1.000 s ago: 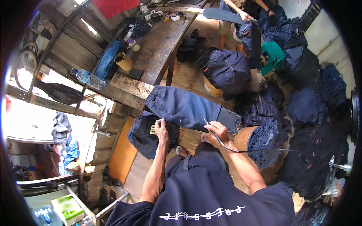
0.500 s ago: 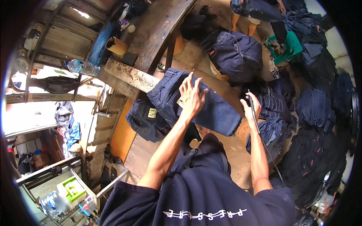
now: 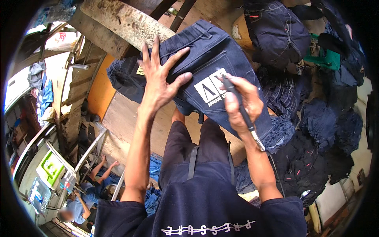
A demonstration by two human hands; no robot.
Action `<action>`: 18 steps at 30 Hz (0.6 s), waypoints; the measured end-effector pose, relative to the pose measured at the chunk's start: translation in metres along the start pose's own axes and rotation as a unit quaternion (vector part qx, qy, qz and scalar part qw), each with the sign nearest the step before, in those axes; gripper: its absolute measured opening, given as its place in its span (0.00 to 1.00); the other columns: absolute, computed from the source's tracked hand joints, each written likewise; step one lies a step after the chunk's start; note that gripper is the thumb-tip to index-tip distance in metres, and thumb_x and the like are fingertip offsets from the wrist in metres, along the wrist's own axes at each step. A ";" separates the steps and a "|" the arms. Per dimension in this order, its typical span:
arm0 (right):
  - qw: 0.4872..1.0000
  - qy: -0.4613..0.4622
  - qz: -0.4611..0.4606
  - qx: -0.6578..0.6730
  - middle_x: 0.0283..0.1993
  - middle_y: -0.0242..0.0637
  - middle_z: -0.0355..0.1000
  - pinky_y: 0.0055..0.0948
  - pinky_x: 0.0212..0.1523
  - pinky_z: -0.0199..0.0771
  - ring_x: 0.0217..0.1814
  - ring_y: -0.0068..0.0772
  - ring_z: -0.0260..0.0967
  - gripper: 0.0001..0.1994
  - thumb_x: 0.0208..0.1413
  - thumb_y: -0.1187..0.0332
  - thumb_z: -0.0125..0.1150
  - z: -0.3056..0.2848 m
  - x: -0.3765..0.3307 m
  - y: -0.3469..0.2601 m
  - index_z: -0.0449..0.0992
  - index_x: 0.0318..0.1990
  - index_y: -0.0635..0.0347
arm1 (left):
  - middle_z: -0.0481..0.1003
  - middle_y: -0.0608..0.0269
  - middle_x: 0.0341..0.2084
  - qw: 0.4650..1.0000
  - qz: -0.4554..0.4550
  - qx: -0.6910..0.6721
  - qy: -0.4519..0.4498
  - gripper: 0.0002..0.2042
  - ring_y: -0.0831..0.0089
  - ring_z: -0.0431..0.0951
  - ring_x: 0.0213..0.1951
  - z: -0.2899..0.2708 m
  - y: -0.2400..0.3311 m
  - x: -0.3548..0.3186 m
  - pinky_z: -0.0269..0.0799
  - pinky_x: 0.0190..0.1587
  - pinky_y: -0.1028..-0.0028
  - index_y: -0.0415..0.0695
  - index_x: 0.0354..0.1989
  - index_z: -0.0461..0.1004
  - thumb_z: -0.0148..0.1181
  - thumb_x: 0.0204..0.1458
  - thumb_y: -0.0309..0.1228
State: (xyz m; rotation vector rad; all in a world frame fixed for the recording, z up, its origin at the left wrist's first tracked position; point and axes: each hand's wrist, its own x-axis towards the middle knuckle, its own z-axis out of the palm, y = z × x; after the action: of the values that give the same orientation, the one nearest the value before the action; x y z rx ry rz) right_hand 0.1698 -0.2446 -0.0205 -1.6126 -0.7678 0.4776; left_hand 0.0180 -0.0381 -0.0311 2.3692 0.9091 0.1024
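Dark blue denim trousers (image 3: 211,41) lie over the end of a narrow, worn board (image 3: 122,21), with a white printed panel (image 3: 204,90) face up on the denim. My left hand (image 3: 158,81) rests spread on the denim at the left of this panel. In my right hand (image 3: 248,100) is a black pen-shaped tool (image 3: 245,117) with a cord trailing from its rear end. Its tip is at the upper right corner of the white panel. Beyond my left hand, another dark denim part (image 3: 125,79) hangs off the board.
Heaped dark denim garments (image 3: 304,168) fill the right side. A bundle of dark trousers (image 3: 278,33) sits at the far right, beside a green basin (image 3: 331,59). At lower left, another person (image 3: 81,209) sits past a metal frame, near a bright green tray (image 3: 52,170).
My right hand has come left with the pen-shaped tool, onto the white panel. My left hand, raised over the trousers before, now presses flat on them. The whole view has shifted.
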 end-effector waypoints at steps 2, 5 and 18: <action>0.987 -0.068 -0.120 -0.087 0.46 0.52 0.86 0.44 0.62 0.86 0.50 0.48 0.88 0.12 0.55 0.76 0.70 0.028 0.024 0.009 0.85 0.46 0.71 | 0.38 0.51 0.87 0.992 0.052 -0.109 -0.021 0.34 0.33 0.27 0.83 -0.003 -0.022 0.004 0.28 0.81 0.31 0.71 0.73 0.76 0.74 0.55 0.52; 0.976 -0.069 -0.168 -0.120 0.43 0.53 0.86 0.49 0.64 0.86 0.52 0.52 0.88 0.13 0.45 0.78 0.71 0.051 0.031 0.012 0.86 0.41 0.71 | 0.35 0.49 0.87 0.988 0.077 -0.130 -0.043 0.36 0.33 0.23 0.83 -0.001 -0.038 0.008 0.28 0.82 0.34 0.71 0.75 0.74 0.74 0.54 0.49; 0.964 -0.129 -0.181 -0.149 0.40 0.48 0.86 0.51 0.62 0.88 0.51 0.51 0.88 0.11 0.46 0.76 0.70 0.060 0.027 0.019 0.87 0.40 0.69 | 0.23 0.35 0.84 0.975 0.086 -0.093 -0.181 0.42 0.26 0.10 0.78 -0.024 -0.048 0.014 0.14 0.74 0.27 0.63 0.83 0.61 0.69 0.56 0.43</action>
State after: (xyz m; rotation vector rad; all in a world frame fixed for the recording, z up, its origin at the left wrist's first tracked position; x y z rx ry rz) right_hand 0.1518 -0.1842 -0.0469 -1.6499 -1.3561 0.3179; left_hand -0.0055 0.0112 -0.0397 2.1892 0.4971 -0.1662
